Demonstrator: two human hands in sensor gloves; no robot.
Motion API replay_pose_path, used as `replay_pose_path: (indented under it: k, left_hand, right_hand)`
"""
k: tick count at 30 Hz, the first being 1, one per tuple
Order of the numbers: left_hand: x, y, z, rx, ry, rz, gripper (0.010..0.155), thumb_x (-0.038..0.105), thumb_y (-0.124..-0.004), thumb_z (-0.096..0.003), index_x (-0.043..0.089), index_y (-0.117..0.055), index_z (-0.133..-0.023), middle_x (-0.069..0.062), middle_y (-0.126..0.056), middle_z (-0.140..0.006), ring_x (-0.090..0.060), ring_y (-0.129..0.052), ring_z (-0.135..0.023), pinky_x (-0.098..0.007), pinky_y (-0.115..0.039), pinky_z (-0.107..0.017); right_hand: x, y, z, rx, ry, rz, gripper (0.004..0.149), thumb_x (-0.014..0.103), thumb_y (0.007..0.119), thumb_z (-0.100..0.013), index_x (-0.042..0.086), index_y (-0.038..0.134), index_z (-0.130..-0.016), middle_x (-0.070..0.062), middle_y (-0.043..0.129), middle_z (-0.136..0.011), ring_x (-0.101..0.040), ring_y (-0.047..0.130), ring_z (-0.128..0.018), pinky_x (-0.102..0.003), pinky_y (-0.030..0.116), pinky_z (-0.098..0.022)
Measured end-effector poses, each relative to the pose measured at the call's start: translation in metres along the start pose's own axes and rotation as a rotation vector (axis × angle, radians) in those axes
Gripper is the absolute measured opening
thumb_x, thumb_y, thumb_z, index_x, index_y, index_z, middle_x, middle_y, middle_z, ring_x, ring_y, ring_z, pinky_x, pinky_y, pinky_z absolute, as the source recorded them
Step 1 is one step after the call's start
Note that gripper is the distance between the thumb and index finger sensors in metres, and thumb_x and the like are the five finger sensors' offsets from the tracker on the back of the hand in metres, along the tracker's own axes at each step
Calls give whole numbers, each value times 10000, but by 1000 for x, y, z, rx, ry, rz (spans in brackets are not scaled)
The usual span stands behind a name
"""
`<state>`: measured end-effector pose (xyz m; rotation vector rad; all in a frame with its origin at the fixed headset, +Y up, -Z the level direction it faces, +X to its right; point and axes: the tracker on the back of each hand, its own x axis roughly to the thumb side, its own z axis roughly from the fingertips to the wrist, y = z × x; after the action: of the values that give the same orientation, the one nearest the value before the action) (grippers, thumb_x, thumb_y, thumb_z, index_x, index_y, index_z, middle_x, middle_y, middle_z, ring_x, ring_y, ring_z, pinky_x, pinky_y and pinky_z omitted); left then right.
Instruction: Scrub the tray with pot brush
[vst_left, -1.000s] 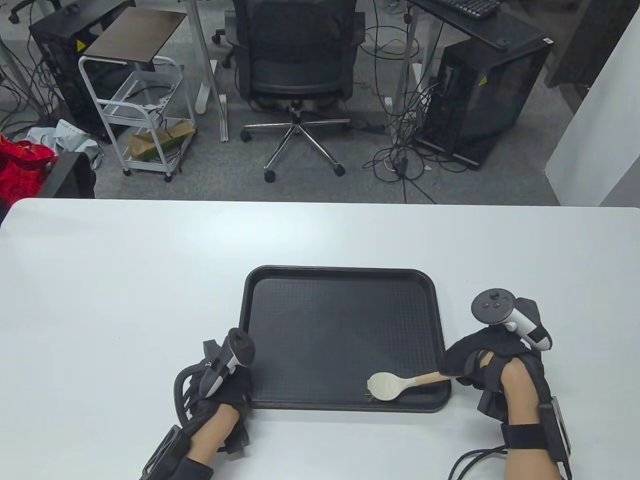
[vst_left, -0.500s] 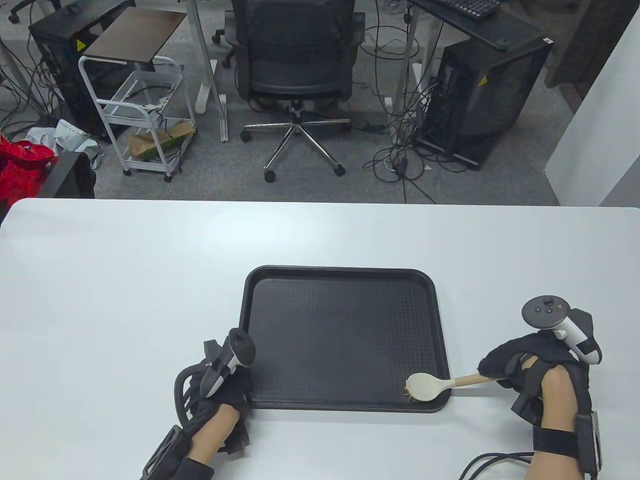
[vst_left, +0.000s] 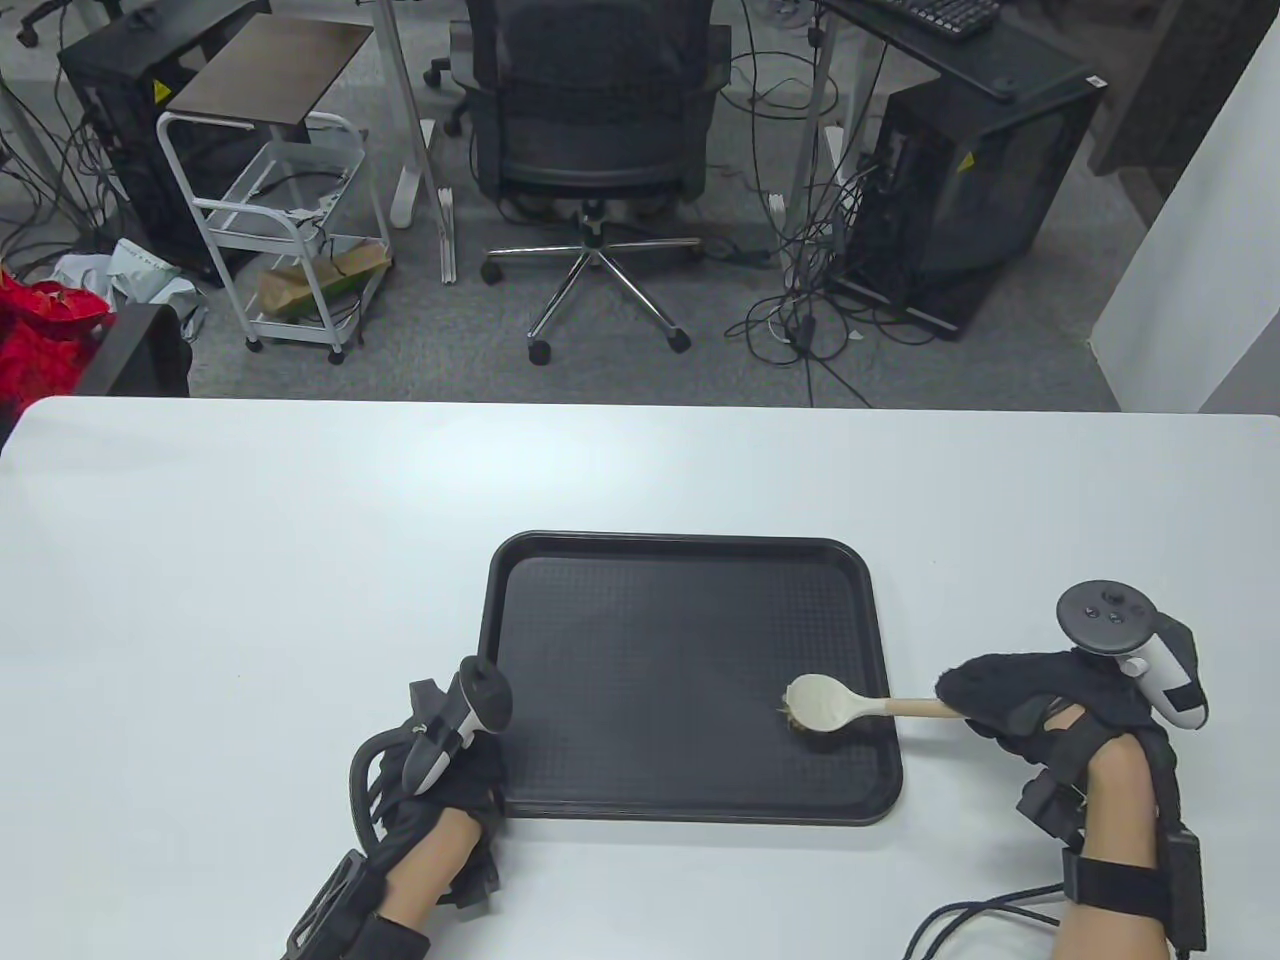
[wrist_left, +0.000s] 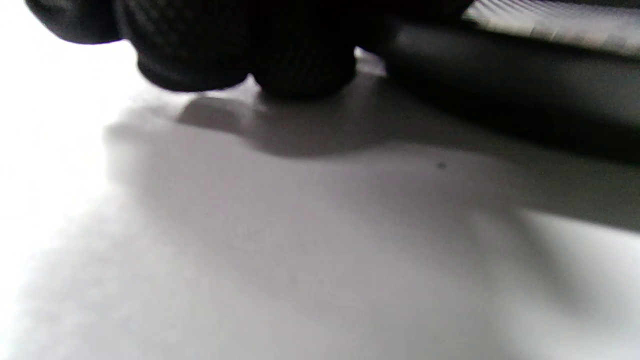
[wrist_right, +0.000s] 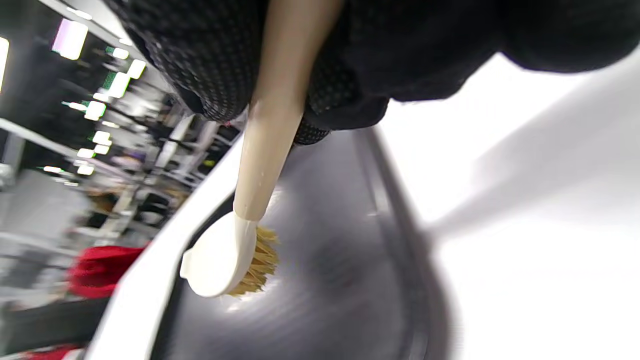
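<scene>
Overhead cam looks down across my desk (vst_left: 300, 520) toward the office. Both wrist cams sit low and close, right one rolled sideways. All three share the tray (vst_left: 690, 560) (wrist_left: 525, 100) (wrist_right: 400, 240).

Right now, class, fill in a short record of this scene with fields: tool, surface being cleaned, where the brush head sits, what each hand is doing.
tool: pot brush, pale head, wooden handle, tan bristles facing down
surface: black tray on the white table
brush head position: inside the tray, near its right edge, toward the near half
right hand: grips the brush handle, outside the tray's right rim
left hand: rests at the tray's near left corner; actual contact with the rim cannot be told
</scene>
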<state>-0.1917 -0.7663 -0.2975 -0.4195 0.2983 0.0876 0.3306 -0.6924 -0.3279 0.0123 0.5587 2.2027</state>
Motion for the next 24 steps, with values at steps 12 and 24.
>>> replay_pose_path:
  k: [12,24]
  left_hand:
    - [3,2,-2,59,18,-13,652,443,-759,-438,78,-567,-943,12,-928,-557,-202,-985,-349,-477,-830,-388]
    - [11,25,-51,62,104,-16,641,448,-782,-428,127,-597,-951,14,-955,-546,-197,-983,-318,-463,-834,-380]
  right_hand:
    - [42,65,-41,6,-104,-190,506,411,805,-461,96,813,-857,-118,948,-552,-222,935,-224,-479,818,-267]
    - [48,83,-49,21,-123,-261,507,404,795,-466,89,802,-863,-122,946,-551,-230,931,-228,-485,812,-272]
